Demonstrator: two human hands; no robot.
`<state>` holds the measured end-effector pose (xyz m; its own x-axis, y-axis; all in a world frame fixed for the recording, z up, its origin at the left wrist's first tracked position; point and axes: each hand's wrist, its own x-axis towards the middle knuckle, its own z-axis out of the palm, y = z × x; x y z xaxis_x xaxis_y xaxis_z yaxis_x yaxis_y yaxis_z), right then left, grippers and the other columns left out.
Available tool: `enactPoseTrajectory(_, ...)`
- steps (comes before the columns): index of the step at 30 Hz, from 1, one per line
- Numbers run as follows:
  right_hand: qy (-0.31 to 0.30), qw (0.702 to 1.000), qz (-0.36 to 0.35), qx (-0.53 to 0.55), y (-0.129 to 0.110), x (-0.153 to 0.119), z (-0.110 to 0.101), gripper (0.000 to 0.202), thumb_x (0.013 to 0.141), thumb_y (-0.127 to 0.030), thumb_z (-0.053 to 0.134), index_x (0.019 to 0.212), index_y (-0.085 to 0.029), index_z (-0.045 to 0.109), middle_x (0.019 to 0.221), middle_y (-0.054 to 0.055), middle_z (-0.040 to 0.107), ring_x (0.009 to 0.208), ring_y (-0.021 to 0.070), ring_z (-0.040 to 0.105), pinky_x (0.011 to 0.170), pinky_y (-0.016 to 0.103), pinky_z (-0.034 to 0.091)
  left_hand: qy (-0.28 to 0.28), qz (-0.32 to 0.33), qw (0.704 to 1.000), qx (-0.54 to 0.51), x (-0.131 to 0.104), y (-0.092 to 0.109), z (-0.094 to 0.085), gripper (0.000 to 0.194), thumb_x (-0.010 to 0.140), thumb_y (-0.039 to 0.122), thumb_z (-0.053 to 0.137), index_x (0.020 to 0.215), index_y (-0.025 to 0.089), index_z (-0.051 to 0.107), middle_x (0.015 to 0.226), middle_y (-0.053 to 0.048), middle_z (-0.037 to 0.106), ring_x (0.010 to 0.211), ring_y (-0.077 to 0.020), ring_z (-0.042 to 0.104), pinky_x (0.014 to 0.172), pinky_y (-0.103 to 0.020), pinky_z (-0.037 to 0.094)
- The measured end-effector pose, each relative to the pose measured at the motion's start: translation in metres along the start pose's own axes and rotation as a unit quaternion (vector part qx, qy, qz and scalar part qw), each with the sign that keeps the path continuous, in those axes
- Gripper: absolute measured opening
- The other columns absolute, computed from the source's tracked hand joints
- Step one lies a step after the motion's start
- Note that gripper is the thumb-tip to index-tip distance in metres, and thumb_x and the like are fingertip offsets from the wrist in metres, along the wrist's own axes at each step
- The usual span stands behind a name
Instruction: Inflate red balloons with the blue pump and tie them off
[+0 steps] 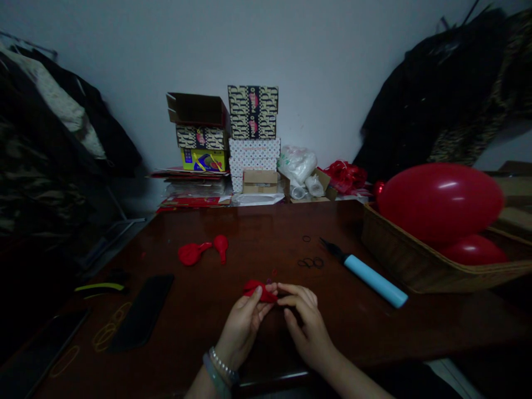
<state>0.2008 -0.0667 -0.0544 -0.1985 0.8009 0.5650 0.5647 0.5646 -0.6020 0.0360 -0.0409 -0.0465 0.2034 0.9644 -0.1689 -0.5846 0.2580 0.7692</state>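
Here's the left hand [244, 321], thumb pinching a limp red balloon [262, 292] against its fingers, just in from the middle of the worktop's [266, 227] near edge! Right alongside, the right hand [305, 324] is loosely open, fingertips up at the balloon's side, contact too close to call. Over towards the right edge, a blue pump [374, 281] lies beside a wicker basket [405, 271] carrying a big inflated balloon [440, 202]!

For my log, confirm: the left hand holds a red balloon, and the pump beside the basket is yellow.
The colour is wrong: in the head view, the pump beside the basket is light blue. The left hand does hold a red balloon.
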Motion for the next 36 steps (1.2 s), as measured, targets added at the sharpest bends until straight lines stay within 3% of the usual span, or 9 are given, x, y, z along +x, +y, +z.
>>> enactPoseTrajectory(7, -0.041, 0.993, 0.082, 0.074, -0.001, 0.004, 0.007, 0.021, 0.087, -0.030, 0.057, 0.107, -0.027, 0.058, 0.107, 0.005, 0.061, 0.104, 0.0222, 0.054, 0.090, 0.039, 0.041, 0.006, 0.000, 1.000, 0.022, -0.002, -0.001, 0.000, 0.034, 0.075, 0.039, 0.070, 0.096, 0.013, 0.074, 0.125, -0.017, 0.060, 0.123, -0.0291, 0.049, 0.107, -0.040, 0.032)
enactPoseTrajectory(10, -0.034, 0.979, 0.117, 0.164, 0.001, 0.006, 0.012, 0.013, 0.086, -0.035, 0.058, 0.090, -0.023, 0.063, 0.090, 0.004, 0.062, 0.088, 0.0192, 0.058, 0.082, 0.034, 0.046, 0.010, -0.003, 1.000, 0.023, -0.002, -0.002, 0.001, 0.033, 0.073, 0.039, 0.072, 0.094, 0.013, 0.074, 0.126, -0.017, 0.059, 0.124, -0.0311, 0.047, 0.107, -0.043, 0.032)
enactPoseTrajectory(14, -0.021, 0.965, 0.130, 0.226, 0.005, 0.009, 0.016, 0.023, 0.087, -0.040, 0.057, 0.074, -0.021, 0.060, 0.082, 0.003, 0.061, 0.081, 0.0170, 0.060, 0.077, 0.030, 0.048, 0.001, 0.010, 1.000, 0.014, -0.002, -0.005, 0.003, 0.033, 0.074, 0.038, 0.072, 0.096, 0.014, 0.073, 0.125, -0.017, 0.060, 0.127, -0.0299, 0.045, 0.108, -0.043, 0.030)
enactPoseTrajectory(19, -0.029, 0.963, 0.130, 0.234, 0.004, 0.009, 0.014, 0.023, 0.085, -0.041, 0.060, 0.075, -0.020, 0.061, 0.082, 0.003, 0.062, 0.081, 0.0165, 0.060, 0.077, 0.029, 0.047, -0.007, 0.012, 1.000, 0.012, -0.004, -0.010, 0.010, 0.043, 0.072, 0.030, 0.074, 0.114, 0.022, 0.067, 0.136, -0.012, 0.051, 0.127, -0.0292, 0.045, 0.109, -0.045, 0.029)
enactPoseTrajectory(23, -0.040, 0.963, 0.126, 0.236, 0.003, 0.010, 0.012, 0.027, 0.088, -0.041, 0.055, 0.073, -0.020, 0.060, 0.081, 0.003, 0.062, 0.081, 0.0161, 0.059, 0.077, 0.029, 0.047, -0.014, 0.007, 1.000, 0.019, -0.004, -0.010, 0.009, 0.028, 0.073, 0.033, 0.073, 0.091, 0.012, 0.074, 0.130, -0.017, 0.056, 0.128, -0.0311, 0.042, 0.109, -0.042, 0.029)
enactPoseTrajectory(28, -0.053, 0.967, 0.115, 0.222, 0.003, 0.012, 0.010, 0.032, 0.092, -0.041, 0.048, 0.071, -0.020, 0.059, 0.079, 0.003, 0.062, 0.080, 0.0156, 0.060, 0.077, 0.029, 0.047, -0.014, -0.015, 0.999, 0.029, -0.001, -0.011, 0.004, 0.035, 0.069, 0.029, 0.077, 0.099, 0.013, 0.073, 0.124, -0.016, 0.061, 0.121, -0.0304, 0.050, 0.107, -0.043, 0.031)
enactPoseTrajectory(31, -0.058, 0.973, 0.109, 0.195, 0.005, 0.014, 0.006, 0.025, 0.089, -0.039, 0.054, 0.075, -0.020, 0.061, 0.082, 0.003, 0.064, 0.082, 0.0161, 0.060, 0.079, 0.029, 0.047, 0.014, -0.009, 1.000, 0.025, 0.001, -0.014, 0.003, 0.026, 0.068, 0.028, 0.077, 0.086, 0.010, 0.074, 0.112, -0.017, 0.067, 0.116, -0.0296, 0.055, 0.106, -0.041, 0.033)
enactPoseTrajectory(33, -0.052, 0.978, 0.113, 0.169, 0.012, 0.017, 0.000, 0.021, 0.087, -0.039, 0.056, 0.080, -0.021, 0.063, 0.085, 0.003, 0.065, 0.083, 0.0165, 0.061, 0.080, 0.029, 0.047, 0.039, 0.008, 0.999, -0.006, 0.002, -0.013, 0.001, 0.019, 0.070, 0.026, 0.076, 0.079, 0.010, 0.073, 0.108, -0.017, 0.069, 0.112, -0.0279, 0.057, 0.105, -0.040, 0.034)
enactPoseTrajectory(36, -0.020, 0.983, 0.143, 0.116, 0.036, 0.024, -0.016, 0.023, 0.086, -0.041, 0.054, 0.093, -0.021, 0.064, 0.093, 0.004, 0.066, 0.088, 0.0182, 0.062, 0.082, 0.032, 0.048, 0.057, -0.011, 0.994, -0.093, 0.004, -0.007, -0.003, 0.013, 0.077, 0.022, 0.070, 0.085, 0.012, 0.072, 0.116, -0.015, 0.065, 0.109, -0.0254, 0.060, 0.103, -0.040, 0.039)
